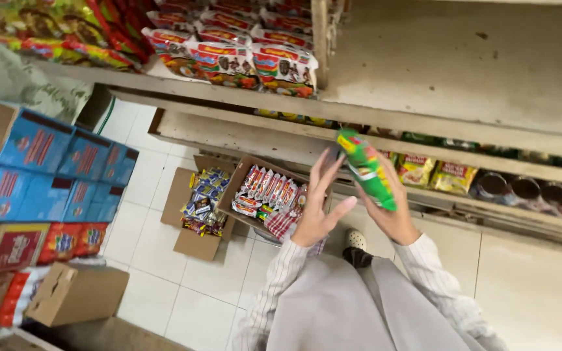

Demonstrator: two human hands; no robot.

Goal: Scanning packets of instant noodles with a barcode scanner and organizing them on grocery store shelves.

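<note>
The right hand [395, 211] grips a green snack packet [367, 169], fingers closed around its lower half, so the packet stands tilted in the air in front of the lower shelf [424, 156]. The left hand [317, 205] sits just at nine o'clock of the packet, palm open and fingers spread apart, holding nothing; whether its fingertips touch the packet cannot be told.

At eight o'clock from the hands, on the tiled floor [164, 286], an open cardboard box [245, 172] holds a row of red-and-white wrapped packets standing on edge. Just at nine o'clock of it, a second open carton [193, 244] holds a heap of small blue and yellow sweets.

At twelve o'clock, the upper shelf [183, 88] carries rows of noodle packets [281, 68]. At three o'clock, the lower shelf holds yellow sachets [453, 175] and round tins [521, 188]. At nine o'clock, blue cartons [40, 143] stand stacked above red ones [21, 246], with a closed brown box [76, 292] at seven o'clock.
</note>
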